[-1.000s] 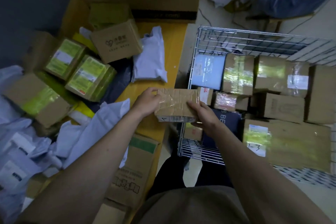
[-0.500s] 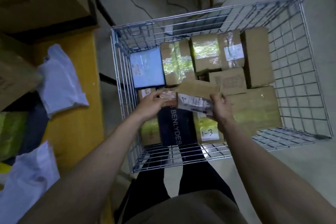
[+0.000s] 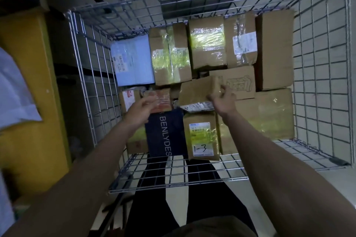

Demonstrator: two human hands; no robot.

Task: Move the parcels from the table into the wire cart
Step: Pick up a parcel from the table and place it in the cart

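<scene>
Down inside the wire cart [image 3: 319, 75], both arms reach over the near rim among the stacked parcels. The right hand [image 3: 223, 100] has its grip closed on the right end of a small brown cardboard parcel [image 3: 196, 90], fingers curled over its top edge; the parcel is tilted, its white label facing down toward the person, and it hangs just above the boxes already packed in the middle of the cart. The left hand [image 3: 142, 105] is off that parcel, fingers loosely spread and holding nothing, just in front of a small taped package with a reddish tint [image 3: 162, 99]; whether it touches that package I cannot tell.

Below the hands lie a dark navy box printed "BENLYDES" [image 3: 163, 132] and a brown parcel marked "1-3" [image 3: 202, 136]. Toward the far wall sit a pale blue flat box [image 3: 133, 61] and several brown boxes wrapped in shiny yellow-green tape [image 3: 207, 46]. At the left edge stands the yellow counter [image 3: 27, 75], with a white plastic mailer [image 3: 13, 90] lying on it.
</scene>
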